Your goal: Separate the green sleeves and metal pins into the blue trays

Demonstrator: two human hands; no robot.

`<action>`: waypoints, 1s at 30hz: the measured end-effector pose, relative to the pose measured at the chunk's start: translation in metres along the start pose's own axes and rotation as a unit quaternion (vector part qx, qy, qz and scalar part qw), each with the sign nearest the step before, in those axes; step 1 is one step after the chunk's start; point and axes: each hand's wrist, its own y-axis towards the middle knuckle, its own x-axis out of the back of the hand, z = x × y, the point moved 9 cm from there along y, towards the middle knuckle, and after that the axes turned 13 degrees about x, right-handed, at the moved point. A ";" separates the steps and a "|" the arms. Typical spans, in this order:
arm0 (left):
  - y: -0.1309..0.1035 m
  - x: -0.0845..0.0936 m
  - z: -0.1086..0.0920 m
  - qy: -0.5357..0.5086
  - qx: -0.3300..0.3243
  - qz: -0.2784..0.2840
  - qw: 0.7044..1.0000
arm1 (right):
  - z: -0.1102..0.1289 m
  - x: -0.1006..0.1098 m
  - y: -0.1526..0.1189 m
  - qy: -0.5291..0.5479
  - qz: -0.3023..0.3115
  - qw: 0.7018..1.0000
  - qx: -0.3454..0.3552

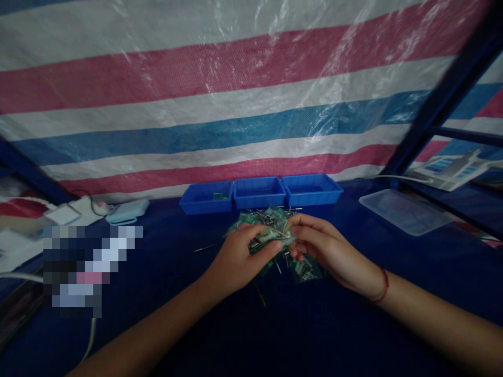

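Note:
Between my two hands is a small clear plastic bag (280,233) with metal pieces, perhaps screws, showing through it. My left hand (245,254) pinches the bag's left side, thumb in front. On its right side, the curled fingers of my right hand (320,241) grip the bag's edge. Beneath and behind the hands lies a pile of similar small bags and loose metal pins (267,213), partly hidden by my fingers. Another filled bag (305,269) rests on the blue table just below my right hand.
Three blue trays (259,200) stand in a row behind the pile; the left one holds a small green bag (220,196). A clear plastic lid (404,212) lies at the right. A light blue case (127,211) and cables are at the left. Loose pins (204,248) lie on the table.

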 end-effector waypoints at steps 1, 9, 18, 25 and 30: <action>0.000 -0.004 0.000 -0.014 0.013 0.014 1.000 | 0.004 0.000 0.000 -0.021 0.006 0.999 0.023; -0.012 -0.004 0.010 -0.050 0.023 0.040 0.998 | 0.042 -0.024 -0.017 -0.345 0.098 0.885 0.297; -0.018 -0.015 0.011 -0.270 0.069 0.163 0.946 | 0.090 -0.040 -0.052 -0.499 0.085 0.680 0.531; -0.015 -0.022 0.019 -0.336 0.122 0.121 0.926 | 0.072 -0.032 -0.038 -0.474 0.059 0.756 0.448; -0.013 -0.011 0.019 -0.293 0.094 0.075 0.949 | 0.034 -0.026 -0.020 -0.358 0.104 0.893 0.253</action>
